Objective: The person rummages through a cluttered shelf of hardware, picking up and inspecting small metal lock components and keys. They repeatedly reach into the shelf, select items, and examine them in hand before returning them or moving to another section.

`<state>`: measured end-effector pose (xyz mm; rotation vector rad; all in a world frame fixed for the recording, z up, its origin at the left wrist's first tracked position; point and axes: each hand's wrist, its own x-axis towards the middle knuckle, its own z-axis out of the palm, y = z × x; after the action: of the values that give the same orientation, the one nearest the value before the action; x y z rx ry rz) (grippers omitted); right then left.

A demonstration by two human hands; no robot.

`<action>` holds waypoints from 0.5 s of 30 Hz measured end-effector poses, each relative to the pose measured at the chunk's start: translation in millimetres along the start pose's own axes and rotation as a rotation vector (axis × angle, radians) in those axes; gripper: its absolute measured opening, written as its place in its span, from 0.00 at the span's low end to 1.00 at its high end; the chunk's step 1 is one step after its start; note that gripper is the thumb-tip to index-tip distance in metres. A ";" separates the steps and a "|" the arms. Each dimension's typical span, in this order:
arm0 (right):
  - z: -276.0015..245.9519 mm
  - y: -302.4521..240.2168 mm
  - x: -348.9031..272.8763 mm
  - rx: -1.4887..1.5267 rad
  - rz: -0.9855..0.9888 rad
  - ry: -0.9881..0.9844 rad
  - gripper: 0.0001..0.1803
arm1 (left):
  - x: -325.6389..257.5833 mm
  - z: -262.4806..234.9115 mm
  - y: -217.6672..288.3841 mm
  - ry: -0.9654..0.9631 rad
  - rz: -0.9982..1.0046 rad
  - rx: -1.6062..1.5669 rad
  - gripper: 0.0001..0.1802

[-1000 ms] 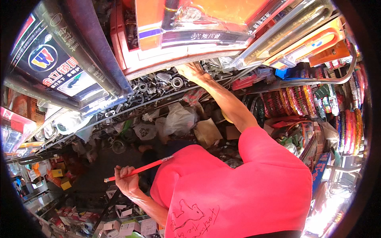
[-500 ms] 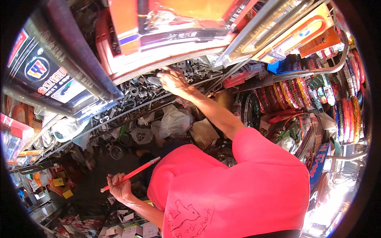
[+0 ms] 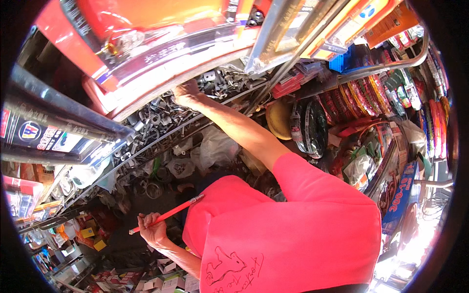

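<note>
My left hand (image 3: 152, 228) is closed round a slim red rod (image 3: 171, 213) with silver metal ends, held out at the lower left and slanting up to the right. My right arm reaches forward to a long tray of loose metal hardware (image 3: 157, 116): nuts, brackets and other small fittings. Over these parts, close under the pale shelf edge, is my right hand (image 3: 187, 93). Its fingers are mostly hidden there, so what they hold, if anything, does not show.
A metal rail (image 3: 163, 131) edges the hardware tray. Clear plastic bags (image 3: 217, 146) lie below it. Glossy packaged panels (image 3: 161, 44) overhang at the front. Wrapped coloured rings (image 3: 359, 100) and a black wrapped coil (image 3: 312, 128) fill the right side. Small yellow boxes (image 3: 99, 243) sit at lower left.
My right hand has moved left along the hardware and in under the shelf edge. The view has shifted a little. My left hand still grips the red rod.
</note>
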<state>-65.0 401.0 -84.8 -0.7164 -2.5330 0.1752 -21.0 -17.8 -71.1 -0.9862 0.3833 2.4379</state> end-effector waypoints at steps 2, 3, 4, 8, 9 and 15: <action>11.3 12.6 -2.0 0.040 -0.107 -0.083 0.16 | 0.0 2.0 -5.0 0.020 -0.004 0.019 0.08; 6.4 14.8 -2.1 0.014 -0.190 -0.136 0.16 | -1.4 3.8 -8.1 0.035 0.000 0.024 0.08; 14.9 20.3 -3.5 0.059 -0.196 -0.041 0.14 | -2.0 5.3 -10.0 0.050 0.005 0.029 0.08; 12.8 36.9 -3.0 0.256 -0.107 0.036 0.08 | -3.1 5.0 -8.0 0.021 -0.004 0.027 0.07; 3.7 43.2 -3.6 0.348 -0.052 -0.117 0.07 | -3.3 4.1 -7.3 0.011 -0.002 0.024 0.07; -17.0 74.8 -10.5 0.840 0.240 -0.234 0.13 | -0.1 -0.3 -6.7 0.025 -0.008 0.008 0.07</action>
<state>-14.7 459.2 -93.3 -0.6533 -2.2372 1.3672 -17.3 -12.3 -71.8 -1.0140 0.3968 2.4166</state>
